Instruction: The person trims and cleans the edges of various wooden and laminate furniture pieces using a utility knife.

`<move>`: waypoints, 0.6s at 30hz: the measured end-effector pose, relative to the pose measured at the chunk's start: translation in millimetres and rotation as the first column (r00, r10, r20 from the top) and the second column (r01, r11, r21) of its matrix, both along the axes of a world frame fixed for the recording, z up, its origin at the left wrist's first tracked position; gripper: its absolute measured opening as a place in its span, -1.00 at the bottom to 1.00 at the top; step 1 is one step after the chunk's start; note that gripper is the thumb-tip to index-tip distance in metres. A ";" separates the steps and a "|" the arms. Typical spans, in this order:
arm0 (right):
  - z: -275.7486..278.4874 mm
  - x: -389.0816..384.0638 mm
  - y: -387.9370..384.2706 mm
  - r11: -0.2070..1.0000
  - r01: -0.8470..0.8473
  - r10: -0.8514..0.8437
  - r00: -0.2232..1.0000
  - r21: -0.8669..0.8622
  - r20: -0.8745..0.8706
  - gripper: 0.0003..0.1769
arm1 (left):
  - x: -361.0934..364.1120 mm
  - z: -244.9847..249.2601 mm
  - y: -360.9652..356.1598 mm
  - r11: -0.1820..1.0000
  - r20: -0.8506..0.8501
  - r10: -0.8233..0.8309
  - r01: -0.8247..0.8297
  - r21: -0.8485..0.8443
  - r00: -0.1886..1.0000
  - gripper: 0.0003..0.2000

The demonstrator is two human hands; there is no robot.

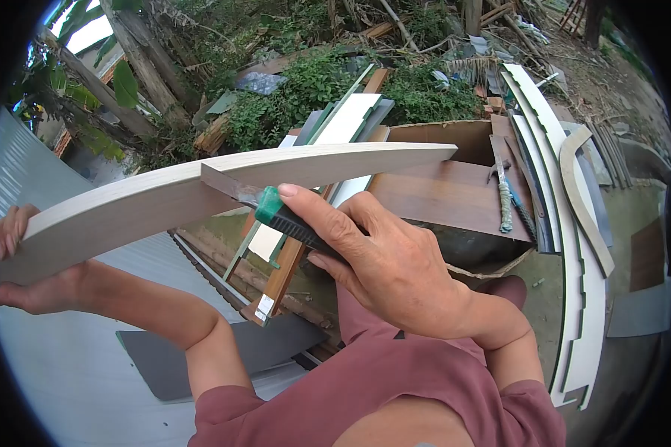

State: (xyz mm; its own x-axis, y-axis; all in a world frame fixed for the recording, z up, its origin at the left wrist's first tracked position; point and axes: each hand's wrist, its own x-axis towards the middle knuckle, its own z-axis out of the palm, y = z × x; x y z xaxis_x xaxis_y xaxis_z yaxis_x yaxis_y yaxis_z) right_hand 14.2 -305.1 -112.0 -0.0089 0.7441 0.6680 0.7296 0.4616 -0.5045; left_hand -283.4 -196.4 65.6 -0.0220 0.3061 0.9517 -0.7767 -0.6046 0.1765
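Note:
A long, curved pale wooden board (pixel 291 164) stretches across the view, thin edge upward, tapering to a point at its right end. My left hand (pixel 41 264) grips its left end, fingers over the far side and thumb below. In my right hand (pixel 391 261) is a utility knife (pixel 294 223) with a black and green handle, my thumb resting on its green part. The knife's blade (pixel 227 184) lies against the board's near face, its tip close to the upper edge.
A hammer (pixel 504 197) with a wrapped handle rests on brown wooden panels (pixel 440 194). To the right lie long white notched strips (pixel 574 298) and a curved wooden piece (pixel 578 197). More boards (pixel 350 119) lean ahead, before green plants (pixel 298 100). Corrugated metal sheeting (pixel 45 186) stands at the left.

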 end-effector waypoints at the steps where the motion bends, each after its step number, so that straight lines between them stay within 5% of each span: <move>1: 6.8 -2.0 -0.7 1.000 0.017 -0.018 1.000 -0.005 -0.012 -0.23 | -0.6 9.0 0.1 0.999 -0.033 0.031 -0.031 0.022 0.999 -0.55; 2: 14.5 -3.5 0.2 0.995 -0.012 0.010 1.000 0.095 0.018 -0.26 | 2.1 15.7 -1.9 0.980 -0.008 0.185 -0.184 0.077 0.983 -0.64; 5: 22.1 -3.3 -1.1 0.981 -0.024 0.014 0.998 0.193 0.054 -0.24 | 20.7 29.7 -12.6 0.992 -0.157 -0.018 0.037 0.123 0.987 -0.80; 7: 15.8 7.9 -1.6 0.989 0.010 -0.016 0.999 0.149 0.040 -0.20 | 42.6 37.2 -16.8 0.958 0.006 0.266 -0.265 0.112 0.964 -0.68; 10: -12.7 31.3 8.2 0.991 0.132 -0.132 0.991 0.013 0.012 -0.28 | 62.1 46.5 -29.1 0.724 0.234 0.670 -0.690 0.004 0.704 -0.46; 14: -71.3 77.3 40.5 0.940 0.222 -0.225 0.974 -0.258 0.019 -0.39 | -1.2 86.5 -5.1 0.757 0.203 0.622 -0.647 0.090 0.756 -0.38; 18: -144.0 122.9 74.2 0.824 0.299 -0.323 0.946 -0.481 0.035 -0.41 | -40.8 110.2 14.5 0.582 -0.024 0.795 -0.752 0.310 0.606 -0.70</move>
State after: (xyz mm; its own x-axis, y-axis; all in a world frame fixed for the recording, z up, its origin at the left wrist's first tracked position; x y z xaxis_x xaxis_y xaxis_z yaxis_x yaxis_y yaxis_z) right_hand 137.1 -230.9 -255.9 0.2989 0.9269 0.2271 0.7644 -0.0901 -0.6384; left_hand -324.2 -181.9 175.8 0.0042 -0.0012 1.0000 0.0298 -0.9996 -0.0013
